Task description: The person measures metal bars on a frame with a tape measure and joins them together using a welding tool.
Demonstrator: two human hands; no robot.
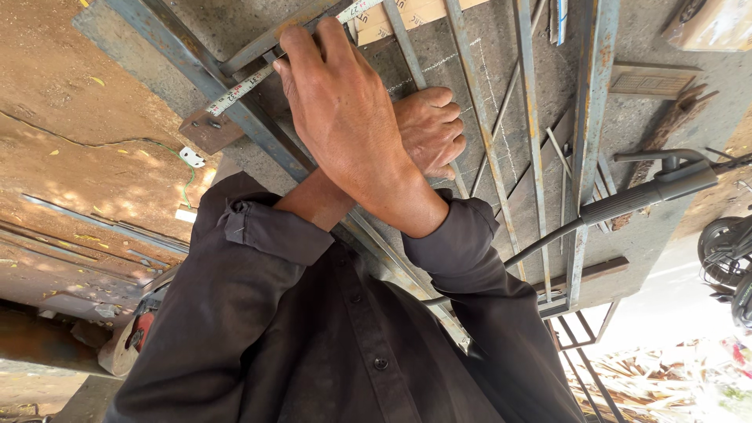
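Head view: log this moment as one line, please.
arms crossed | right hand pins measuring tape to steel angle bar | left hand curled on metal frame | welding electrode holder lying alongside

A grey metal table (642,117) holds long thin metal bars (533,117), a tape measure (235,92) and a black welding handle (642,196)

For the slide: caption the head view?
Crossed hands: right hand holds tape measure on steel frame, left hand closed on bar.
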